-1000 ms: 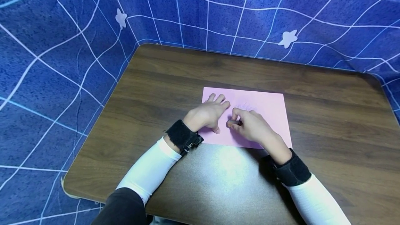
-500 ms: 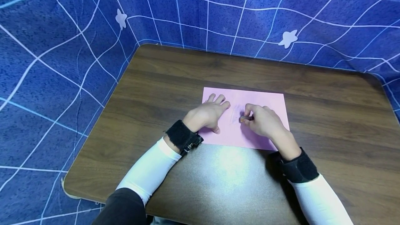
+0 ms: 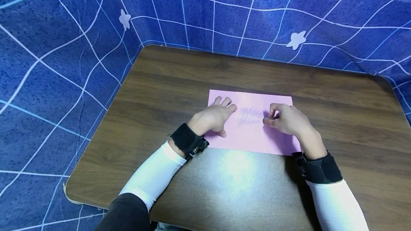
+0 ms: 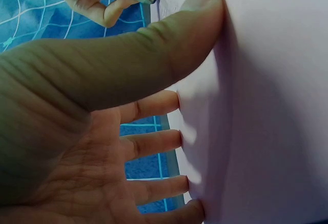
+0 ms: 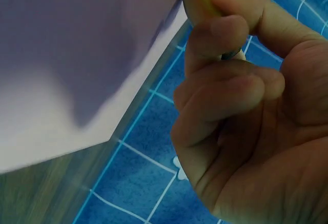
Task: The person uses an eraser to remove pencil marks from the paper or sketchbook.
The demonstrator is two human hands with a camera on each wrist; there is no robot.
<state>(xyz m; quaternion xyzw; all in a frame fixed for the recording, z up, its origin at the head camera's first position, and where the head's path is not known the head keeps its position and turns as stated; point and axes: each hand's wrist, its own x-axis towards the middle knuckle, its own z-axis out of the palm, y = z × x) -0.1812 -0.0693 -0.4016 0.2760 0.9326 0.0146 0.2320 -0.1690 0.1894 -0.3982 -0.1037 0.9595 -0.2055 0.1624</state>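
A pink sheet of paper [image 3: 250, 140] lies flat on the brown wooden table [image 3: 179, 81]. My left hand [image 3: 213, 116] rests on the sheet's left part, fingers spread and straight, their tips pressing the paper [image 4: 271, 106]. My right hand [image 3: 282, 119] is over the sheet's right half. Its thumb and fingers pinch a short dark crayon stub [image 3: 266, 119], whose tip touches the paper. The stub [image 5: 197, 1] also shows in the right wrist view against the sheet [image 5: 77, 44]. A patch of faint purple scribble lines [image 3: 248, 116] lies between the two hands.
Blue cloth with a white grid and pale star shapes [image 3: 296, 39] surrounds the table at the back and left. The table's rounded front-left corner [image 3: 69, 191] is near my left sleeve. Bare wood shows around the sheet.
My right hand has moved to the right across the sheet with the stub, and the purple scribble patch has grown wider. The left hand and the paper have stayed put.
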